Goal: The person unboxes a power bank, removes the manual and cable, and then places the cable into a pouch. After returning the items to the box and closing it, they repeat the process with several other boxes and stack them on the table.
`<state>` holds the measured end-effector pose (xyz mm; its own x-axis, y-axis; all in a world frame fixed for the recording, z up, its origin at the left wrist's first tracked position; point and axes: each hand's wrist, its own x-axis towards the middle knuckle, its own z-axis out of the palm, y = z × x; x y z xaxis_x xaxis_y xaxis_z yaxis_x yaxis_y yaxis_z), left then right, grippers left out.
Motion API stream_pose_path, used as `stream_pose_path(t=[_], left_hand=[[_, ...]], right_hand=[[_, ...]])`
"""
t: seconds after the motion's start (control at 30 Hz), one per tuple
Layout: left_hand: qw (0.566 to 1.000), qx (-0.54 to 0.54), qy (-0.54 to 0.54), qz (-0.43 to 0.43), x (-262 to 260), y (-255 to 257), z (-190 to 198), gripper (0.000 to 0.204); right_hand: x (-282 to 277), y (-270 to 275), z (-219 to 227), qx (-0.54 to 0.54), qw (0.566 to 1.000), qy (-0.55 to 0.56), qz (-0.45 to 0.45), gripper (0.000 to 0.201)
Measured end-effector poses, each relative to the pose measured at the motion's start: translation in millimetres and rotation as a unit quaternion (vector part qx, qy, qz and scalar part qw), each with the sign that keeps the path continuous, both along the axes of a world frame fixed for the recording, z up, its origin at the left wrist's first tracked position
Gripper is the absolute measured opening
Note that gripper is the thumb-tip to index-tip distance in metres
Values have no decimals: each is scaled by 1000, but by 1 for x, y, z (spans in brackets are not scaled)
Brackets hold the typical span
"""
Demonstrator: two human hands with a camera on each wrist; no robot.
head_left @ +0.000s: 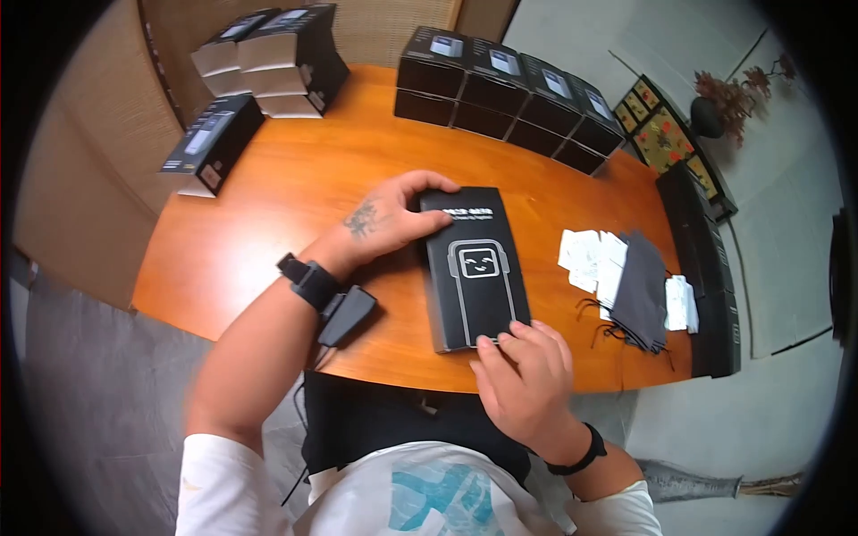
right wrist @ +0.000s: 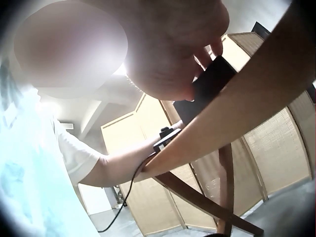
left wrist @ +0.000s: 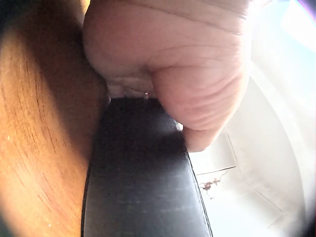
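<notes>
A black box (head_left: 481, 299) with a white line drawing of a smiling device lies flat on the wooden table, slightly tilted in the head view. My left hand (head_left: 393, 214) grips its far end, thumb on the printed top face and fingers around the far left corner. In the left wrist view the hand (left wrist: 173, 64) wraps the end of the box (left wrist: 143, 173). At the near right corner, my right hand (head_left: 532, 380) touches the box edge with relaxed fingers. From the right wrist view, those fingertips (right wrist: 216, 47) meet the dark box (right wrist: 210, 86).
Stacked black boxes (head_left: 505, 89) stand along the back, with more boxes (head_left: 286, 62) at the back left and one box (head_left: 214, 138) nearer. To the right lie white papers (head_left: 581, 255) and a grey drawstring pouch (head_left: 635, 290). Dark boxes (head_left: 710, 313) line the right edge.
</notes>
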<state>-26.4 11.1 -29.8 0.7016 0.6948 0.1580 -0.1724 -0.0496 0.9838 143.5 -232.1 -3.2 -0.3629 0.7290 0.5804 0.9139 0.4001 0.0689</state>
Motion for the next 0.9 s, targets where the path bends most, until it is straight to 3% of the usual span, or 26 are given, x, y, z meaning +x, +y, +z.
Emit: stream_pose_path(t=[0.07,0.23,0.37,0.47,0.57,0.63,0.67,0.73,0.8,0.83,0.87,0.9], left_hand=[[999,31,21,14,0,4,-5,44],[984,120,71,107,-7,6,5,24],[974,118,135,140,-17,15,10,31],[967,105,132,192,-22,23,7,36],[971,43,95,213,-27,22,14,28],[943,125,113,286,-38,32,9,25],[926,165,123,317,-48,38,6,23],[874,271,224,337,-86,34,37,8],[696,519,299,395,-151,65,31,20],[639,532,383,402,-183,74,43,31],[629,491,441,411,-200,62,59,34],[543,482,539,427,-226,62,57,43]], right_hand=[[-6,1,-4,-16,999,36,-15,49],[-13,16,15,-87,993,31,-73,82],[3,41,21,-143,986,41,-78,90],[24,68,38,-214,976,14,-41,87],[42,90,39,-253,967,16,-3,89],[47,92,40,-278,960,21,6,90],[47,92,41,-276,960,29,17,90],[53,90,38,-279,958,52,34,90],[63,92,33,-282,953,81,68,87],[66,93,32,-284,951,93,81,86],[69,93,31,-284,948,104,95,86],[70,93,32,-294,944,114,96,83]])
